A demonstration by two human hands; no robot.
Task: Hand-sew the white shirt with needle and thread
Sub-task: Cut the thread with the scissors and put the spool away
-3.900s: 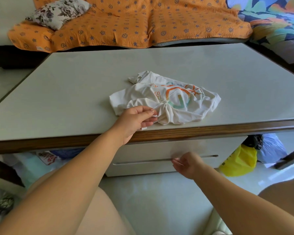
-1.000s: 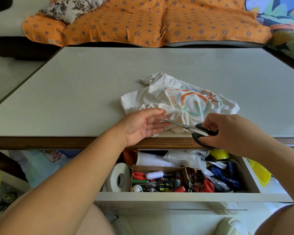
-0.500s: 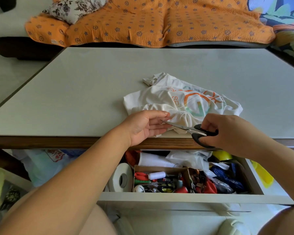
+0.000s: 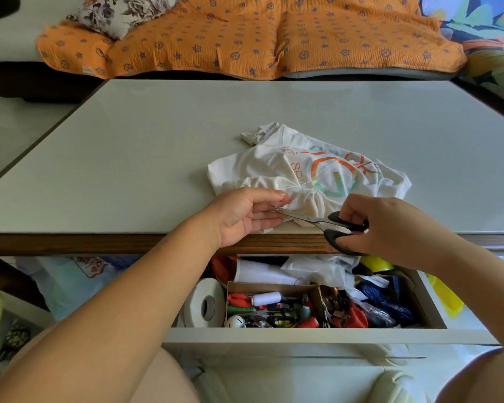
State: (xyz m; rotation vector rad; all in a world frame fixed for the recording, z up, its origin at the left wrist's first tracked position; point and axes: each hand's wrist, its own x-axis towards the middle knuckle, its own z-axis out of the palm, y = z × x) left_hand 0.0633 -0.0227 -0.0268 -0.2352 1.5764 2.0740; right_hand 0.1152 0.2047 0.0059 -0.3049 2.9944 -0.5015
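Head view: white shirt (image 4: 274,170) crumpled mid-frame on surface (image 4: 128,170), near front edge. Left hand (image 4: 242,213) fingers pinch thread (image 4: 309,181). Right hand (image 4: 390,228) fingers grip scissors (image 4: 306,219), blade tips at thread.

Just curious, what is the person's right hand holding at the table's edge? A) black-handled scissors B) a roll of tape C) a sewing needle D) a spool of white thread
A: the right hand has its fingers in the black loops of the scissors, whose blades point at the thread that the left hand pinches by the white shirt.
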